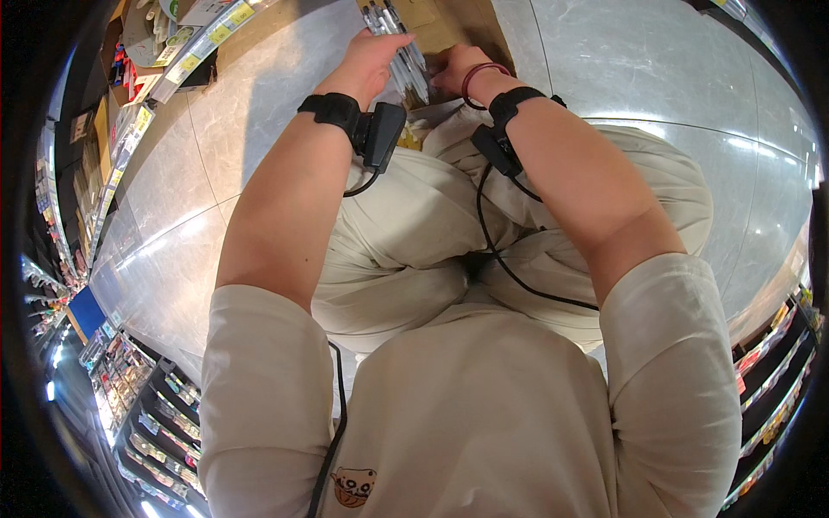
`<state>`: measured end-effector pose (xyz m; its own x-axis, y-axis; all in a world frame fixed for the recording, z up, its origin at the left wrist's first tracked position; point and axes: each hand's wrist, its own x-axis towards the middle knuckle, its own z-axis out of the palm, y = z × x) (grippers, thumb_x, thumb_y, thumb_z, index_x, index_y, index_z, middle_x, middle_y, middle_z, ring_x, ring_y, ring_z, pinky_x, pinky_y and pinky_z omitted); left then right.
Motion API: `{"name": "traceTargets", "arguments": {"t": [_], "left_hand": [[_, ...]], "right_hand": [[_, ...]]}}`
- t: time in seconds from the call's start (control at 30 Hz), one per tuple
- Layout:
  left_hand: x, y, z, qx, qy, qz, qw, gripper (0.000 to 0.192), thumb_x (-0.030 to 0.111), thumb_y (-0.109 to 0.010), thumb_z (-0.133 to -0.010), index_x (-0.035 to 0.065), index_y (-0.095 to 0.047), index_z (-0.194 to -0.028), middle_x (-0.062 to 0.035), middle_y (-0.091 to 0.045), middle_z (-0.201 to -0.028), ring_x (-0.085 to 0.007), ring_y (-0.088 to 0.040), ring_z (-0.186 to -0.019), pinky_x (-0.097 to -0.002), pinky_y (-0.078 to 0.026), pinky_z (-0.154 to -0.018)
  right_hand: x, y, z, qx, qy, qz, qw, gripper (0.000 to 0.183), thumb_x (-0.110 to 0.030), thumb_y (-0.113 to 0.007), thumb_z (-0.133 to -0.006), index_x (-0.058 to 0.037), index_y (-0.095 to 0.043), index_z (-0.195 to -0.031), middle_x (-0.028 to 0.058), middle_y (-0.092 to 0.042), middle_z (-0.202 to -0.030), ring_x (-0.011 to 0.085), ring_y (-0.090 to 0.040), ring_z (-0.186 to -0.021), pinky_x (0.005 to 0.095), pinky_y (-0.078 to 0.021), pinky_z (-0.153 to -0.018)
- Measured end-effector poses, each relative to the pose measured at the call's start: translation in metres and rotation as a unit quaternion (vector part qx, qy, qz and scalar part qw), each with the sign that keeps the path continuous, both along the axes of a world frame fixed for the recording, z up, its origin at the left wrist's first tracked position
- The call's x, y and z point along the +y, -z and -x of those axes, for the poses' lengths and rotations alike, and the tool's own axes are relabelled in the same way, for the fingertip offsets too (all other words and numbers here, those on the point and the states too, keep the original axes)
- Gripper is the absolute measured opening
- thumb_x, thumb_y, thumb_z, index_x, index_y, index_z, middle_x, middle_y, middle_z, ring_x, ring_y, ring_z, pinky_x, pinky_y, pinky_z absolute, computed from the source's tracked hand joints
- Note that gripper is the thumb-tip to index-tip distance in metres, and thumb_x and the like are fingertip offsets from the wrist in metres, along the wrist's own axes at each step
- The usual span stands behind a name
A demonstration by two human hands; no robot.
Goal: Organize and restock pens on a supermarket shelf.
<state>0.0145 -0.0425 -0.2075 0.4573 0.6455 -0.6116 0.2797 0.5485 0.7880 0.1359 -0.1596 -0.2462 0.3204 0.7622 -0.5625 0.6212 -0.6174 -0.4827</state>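
Observation:
At the top of the view, my left hand (370, 61) grips a bundle of pens (403, 58) with clear, white and dark barrels, its thumb laid across them. My right hand (458, 70), wearing a dark red bangle (467, 84), is just right of the pens' lower ends. Its fingertips are curled and partly hidden, so whether they hold anything is unclear. Behind both hands lies a brown cardboard box or sheet (466, 26) on the floor. Each wrist carries a black strap with a small black device, the left device (383, 137) and the right device (497, 149).
Grey tiled floor (647, 65) surrounds my bent legs (414, 213). On the left stands a store shelf with price tags (201, 48) and boxes of pens (126, 74). Stocked racks (155, 427) stand at lower left, others (777, 388) at lower right. Black cables (499, 259) cross my lap.

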Motion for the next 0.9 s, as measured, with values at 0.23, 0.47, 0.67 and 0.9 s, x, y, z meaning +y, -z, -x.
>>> {"name": "traceTargets", "arguments": {"t": [0.23, 0.47, 0.67, 0.9], "left_hand": [[-0.003, -0.011, 0.002, -0.024, -0.005, 0.022, 0.999, 0.031, -0.003, -0.065, -0.084, 0.0, -0.053, -0.113, -0.0122, -0.066, -0.107, -0.0236, -0.066, -0.094, -0.0352, -0.055, -0.081], [-0.002, 0.006, -0.004, -0.024, 0.071, 0.004, 0.997, 0.026, 0.004, -0.069, -0.083, 0.0056, -0.062, -0.109, -0.005, -0.067, -0.104, -0.0185, -0.064, -0.091, -0.034, -0.05, -0.081], [-0.008, -0.013, 0.003, -0.01, 0.136, -0.001, 0.991, 0.029, 0.008, -0.07, -0.084, 0.0054, -0.061, -0.112, -0.0046, -0.065, -0.102, -0.017, -0.06, -0.094, -0.0336, -0.048, -0.082], [-0.009, -0.011, -0.001, 0.001, 0.094, 0.015, 0.995, 0.023, 0.008, -0.068, -0.086, 0.0035, -0.06, -0.108, -0.0058, -0.066, -0.101, -0.018, -0.061, -0.092, -0.0332, -0.049, -0.081]], "right_hand": [[-0.002, -0.012, 0.002, 0.065, -0.062, -0.03, 0.996, 0.03, -0.025, -0.071, -0.076, -0.0173, -0.073, -0.105, 0.01, -0.071, -0.1, 0.0276, -0.067, -0.093, 0.0354, -0.0513, -0.087], [0.011, 0.001, -0.022, 0.22, 0.245, -0.222, 0.918, 0.037, -0.038, -0.071, -0.08, -0.0097, -0.073, -0.103, 0.0107, -0.072, -0.098, 0.0236, -0.068, -0.084, 0.0347, -0.0516, -0.077], [0.006, -0.019, -0.013, 0.32, 0.237, -0.228, 0.889, 0.039, -0.039, -0.074, -0.079, -0.0043, -0.073, -0.097, 0.0026, -0.069, -0.088, 0.0114, -0.059, -0.077, 0.0269, -0.0464, -0.067], [0.009, -0.005, -0.022, 0.423, 0.286, -0.203, 0.835, 0.03, -0.035, -0.073, -0.083, -0.0108, -0.07, -0.101, -0.0029, -0.063, -0.088, 0.0085, -0.054, -0.075, 0.0254, -0.0436, -0.065]]}}
